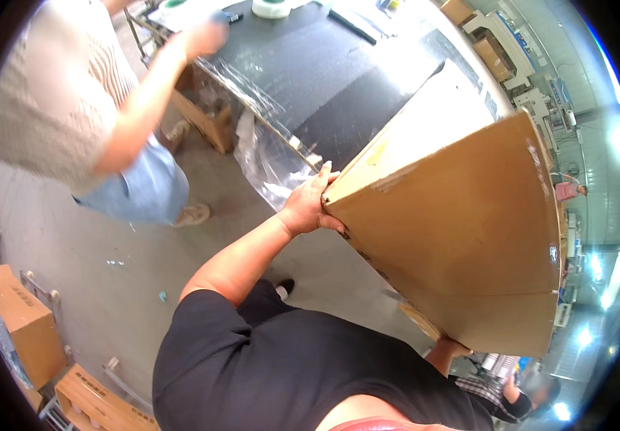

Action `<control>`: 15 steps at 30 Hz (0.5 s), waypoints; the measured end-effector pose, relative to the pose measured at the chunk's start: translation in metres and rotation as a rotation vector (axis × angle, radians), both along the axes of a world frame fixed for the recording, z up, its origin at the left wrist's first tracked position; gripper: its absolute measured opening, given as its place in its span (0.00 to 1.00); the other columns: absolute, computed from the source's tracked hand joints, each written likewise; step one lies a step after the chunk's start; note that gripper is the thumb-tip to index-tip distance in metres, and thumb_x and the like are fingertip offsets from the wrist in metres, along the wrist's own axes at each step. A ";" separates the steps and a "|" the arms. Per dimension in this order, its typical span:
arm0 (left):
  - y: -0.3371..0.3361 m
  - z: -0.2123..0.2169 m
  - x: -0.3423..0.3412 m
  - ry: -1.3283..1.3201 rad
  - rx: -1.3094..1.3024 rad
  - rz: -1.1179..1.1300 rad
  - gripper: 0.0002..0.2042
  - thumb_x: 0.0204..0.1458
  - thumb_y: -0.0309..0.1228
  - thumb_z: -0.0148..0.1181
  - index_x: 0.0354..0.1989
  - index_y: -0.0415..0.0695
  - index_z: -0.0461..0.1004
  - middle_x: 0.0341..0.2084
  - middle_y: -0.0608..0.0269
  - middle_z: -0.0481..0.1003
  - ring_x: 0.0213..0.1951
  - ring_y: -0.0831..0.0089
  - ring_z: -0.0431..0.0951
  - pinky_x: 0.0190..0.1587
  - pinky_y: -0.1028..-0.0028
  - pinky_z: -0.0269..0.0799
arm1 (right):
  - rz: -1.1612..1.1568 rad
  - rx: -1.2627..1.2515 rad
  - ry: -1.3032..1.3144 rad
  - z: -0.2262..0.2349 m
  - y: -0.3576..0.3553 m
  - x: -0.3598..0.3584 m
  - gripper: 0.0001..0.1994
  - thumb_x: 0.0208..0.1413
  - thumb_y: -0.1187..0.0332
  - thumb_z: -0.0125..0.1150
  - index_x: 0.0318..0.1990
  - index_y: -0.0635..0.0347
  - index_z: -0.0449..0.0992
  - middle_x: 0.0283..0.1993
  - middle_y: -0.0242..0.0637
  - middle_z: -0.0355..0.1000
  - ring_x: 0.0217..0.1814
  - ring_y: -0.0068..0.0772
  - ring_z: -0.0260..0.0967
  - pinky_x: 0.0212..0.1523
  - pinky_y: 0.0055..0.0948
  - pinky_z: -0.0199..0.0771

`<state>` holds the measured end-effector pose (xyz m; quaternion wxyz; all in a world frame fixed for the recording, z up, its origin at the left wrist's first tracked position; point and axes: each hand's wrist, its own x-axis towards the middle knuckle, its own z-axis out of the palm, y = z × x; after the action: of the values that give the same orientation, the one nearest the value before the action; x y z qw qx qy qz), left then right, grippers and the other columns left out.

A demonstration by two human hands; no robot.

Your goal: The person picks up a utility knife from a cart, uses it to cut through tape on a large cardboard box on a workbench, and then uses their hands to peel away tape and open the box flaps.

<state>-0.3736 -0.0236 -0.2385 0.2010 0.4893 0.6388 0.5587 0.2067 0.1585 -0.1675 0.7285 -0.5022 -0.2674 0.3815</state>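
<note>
Apparently mid-handling | dark table (pixel 346 100): beyond carton, contact unclear | big brown carton (pixel 460 223): tilted between hands, seemingly lifted, not yet set down | left hand (pixel 307 207): gripping its left corner | right hand (pixel 455 348): at lower edge, finger closure hidden

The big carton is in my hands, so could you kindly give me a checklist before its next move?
1. Left hand set: ok; its grip is on a corner of the big carton, the left hand in plain view.
2. Right hand set: cannot tell; the right hand is at the lower edge, fingers mostly hidden.
3. Co-worker out of contact: ok; the co-worker stands apart, at the left.
4. Table free of items: not ok; tape sits on the table.
5. Film out of the way: not ok; film hangs by the left hand.
6. Carton's contents: cannot tell.
</note>
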 end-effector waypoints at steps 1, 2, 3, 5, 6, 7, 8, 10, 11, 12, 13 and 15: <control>-0.003 -0.002 0.013 0.093 -0.016 0.013 0.72 0.18 0.52 0.84 0.74 0.36 0.44 0.65 0.51 0.66 0.66 0.49 0.65 0.68 0.62 0.60 | 0.009 -0.031 -0.024 0.002 0.002 0.000 0.30 0.59 0.49 0.51 0.65 0.55 0.65 0.65 0.42 0.64 0.68 0.45 0.61 0.62 0.50 0.69; -0.003 -0.001 0.020 0.096 0.026 -0.001 0.71 0.17 0.52 0.84 0.74 0.37 0.46 0.65 0.48 0.65 0.66 0.47 0.64 0.69 0.61 0.60 | 0.019 -0.052 -0.057 0.005 0.011 0.003 0.30 0.59 0.49 0.52 0.65 0.55 0.65 0.64 0.42 0.64 0.68 0.45 0.61 0.61 0.50 0.69; -0.004 0.003 0.020 0.106 0.066 -0.019 0.71 0.16 0.53 0.84 0.73 0.38 0.47 0.65 0.46 0.64 0.66 0.45 0.64 0.69 0.60 0.59 | 0.025 -0.086 -0.077 0.009 0.014 0.003 0.29 0.59 0.50 0.52 0.65 0.55 0.65 0.64 0.42 0.64 0.67 0.45 0.61 0.61 0.50 0.69; -0.010 0.012 0.010 0.110 0.190 -0.088 0.67 0.18 0.45 0.86 0.73 0.41 0.51 0.69 0.44 0.59 0.69 0.45 0.60 0.70 0.62 0.58 | 0.037 -0.140 -0.124 0.014 0.017 0.004 0.28 0.59 0.51 0.52 0.64 0.56 0.66 0.63 0.42 0.64 0.67 0.45 0.62 0.61 0.50 0.69; -0.007 0.014 0.006 0.063 0.208 -0.123 0.65 0.20 0.45 0.86 0.73 0.40 0.52 0.69 0.43 0.58 0.69 0.46 0.59 0.71 0.61 0.57 | 0.050 -0.165 -0.138 0.009 0.019 0.004 0.28 0.59 0.52 0.52 0.63 0.56 0.66 0.62 0.42 0.64 0.67 0.45 0.62 0.60 0.50 0.70; -0.004 0.012 0.006 0.017 0.228 -0.158 0.64 0.23 0.45 0.86 0.72 0.39 0.53 0.70 0.42 0.57 0.70 0.47 0.58 0.71 0.60 0.57 | 0.060 -0.188 -0.156 0.010 0.018 0.008 0.27 0.59 0.53 0.52 0.63 0.56 0.66 0.62 0.42 0.64 0.66 0.45 0.62 0.60 0.50 0.70; 0.000 0.007 0.013 0.003 0.228 -0.152 0.64 0.23 0.45 0.86 0.72 0.39 0.53 0.70 0.42 0.57 0.70 0.47 0.58 0.71 0.60 0.57 | 0.070 -0.211 -0.174 0.010 0.018 0.011 0.27 0.59 0.53 0.53 0.63 0.57 0.66 0.61 0.42 0.64 0.66 0.45 0.62 0.60 0.50 0.70; 0.010 0.005 0.022 0.024 0.368 -0.039 0.59 0.24 0.47 0.85 0.69 0.37 0.59 0.66 0.42 0.64 0.67 0.45 0.64 0.69 0.60 0.61 | 0.095 -0.262 -0.204 0.004 0.017 0.010 0.26 0.59 0.55 0.53 0.62 0.57 0.66 0.60 0.42 0.64 0.66 0.45 0.62 0.59 0.50 0.70; 0.014 0.005 0.024 0.021 0.367 -0.031 0.59 0.24 0.47 0.85 0.69 0.37 0.59 0.66 0.42 0.64 0.67 0.45 0.64 0.69 0.60 0.61 | 0.114 -0.295 -0.222 0.001 0.016 0.009 0.26 0.59 0.55 0.53 0.62 0.58 0.66 0.60 0.42 0.64 0.65 0.45 0.62 0.59 0.50 0.70; 0.015 0.008 0.026 0.024 0.380 0.023 0.55 0.25 0.46 0.84 0.67 0.36 0.63 0.64 0.42 0.66 0.66 0.47 0.66 0.68 0.60 0.62 | 0.119 -0.325 -0.244 0.001 0.009 0.013 0.25 0.59 0.56 0.53 0.61 0.58 0.67 0.59 0.42 0.64 0.65 0.45 0.63 0.59 0.50 0.71; 0.015 0.008 0.028 0.028 0.393 0.078 0.52 0.27 0.46 0.84 0.64 0.36 0.67 0.62 0.42 0.69 0.65 0.48 0.68 0.68 0.61 0.63 | 0.138 -0.350 -0.268 0.000 0.009 0.009 0.25 0.59 0.57 0.54 0.61 0.58 0.67 0.59 0.42 0.65 0.65 0.45 0.63 0.58 0.50 0.71; 0.018 0.001 0.022 -0.011 0.387 0.097 0.50 0.28 0.46 0.83 0.63 0.36 0.68 0.61 0.43 0.70 0.64 0.49 0.70 0.67 0.63 0.64 | 0.163 -0.414 -0.308 -0.006 0.005 0.008 0.24 0.59 0.58 0.54 0.60 0.59 0.67 0.58 0.41 0.65 0.64 0.45 0.63 0.58 0.50 0.71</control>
<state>-0.3519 -0.0052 -0.2374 0.0794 0.4844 0.5413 0.6827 0.2150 0.1640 -0.1738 0.5279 -0.6693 -0.3309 0.4048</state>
